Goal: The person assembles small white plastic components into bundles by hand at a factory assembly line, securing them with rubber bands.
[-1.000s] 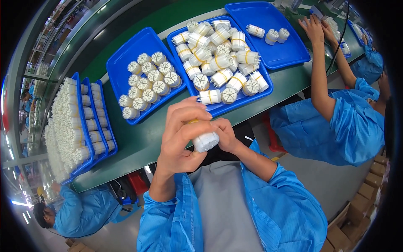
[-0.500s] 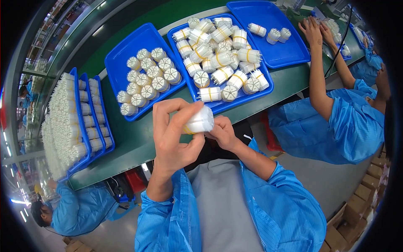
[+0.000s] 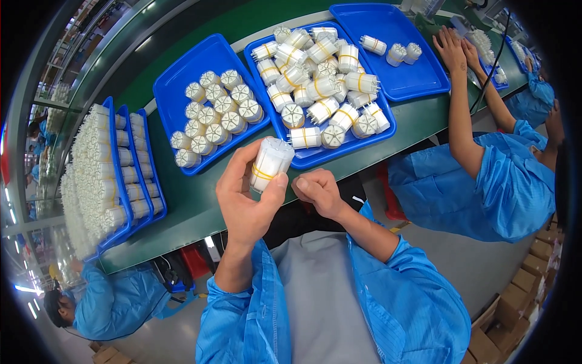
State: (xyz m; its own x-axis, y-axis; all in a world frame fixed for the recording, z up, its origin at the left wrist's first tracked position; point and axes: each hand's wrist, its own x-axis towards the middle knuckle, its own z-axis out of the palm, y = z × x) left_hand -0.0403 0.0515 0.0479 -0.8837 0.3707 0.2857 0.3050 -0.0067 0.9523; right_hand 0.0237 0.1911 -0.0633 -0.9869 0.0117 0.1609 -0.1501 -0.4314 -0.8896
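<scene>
My left hand (image 3: pixel 247 197) is closed round a white cylindrical bundle (image 3: pixel 272 164) of plastic pieces with a yellow rubber band about its middle. The bundle is tilted, its round segmented end up and away from me. Just to the right, apart from the bundle, my right hand (image 3: pixel 319 193) is curled, thumb against the fingers; whatever it may hold is hidden. Beyond my hands, the middle blue tray (image 3: pixel 306 162) carries a jumbled heap of similar banded bundles (image 3: pixel 321 87). In the left blue tray (image 3: pixel 176 73), more bundles (image 3: pixel 216 131) stand upright in rows.
A third blue tray (image 3: pixel 418 79) at the right holds several bundles. Filled trays (image 3: pixel 124 170) stand on edge at the left of the green table (image 3: pixel 200 200). A co-worker's hands (image 3: pixel 453 51) rest near the right tray; another person (image 3: pixel 115 303) sits at lower left.
My left hand has turned the bundle more upright, its segmented end now facing up and away. My right hand has come away from the bundle and curled closed.
</scene>
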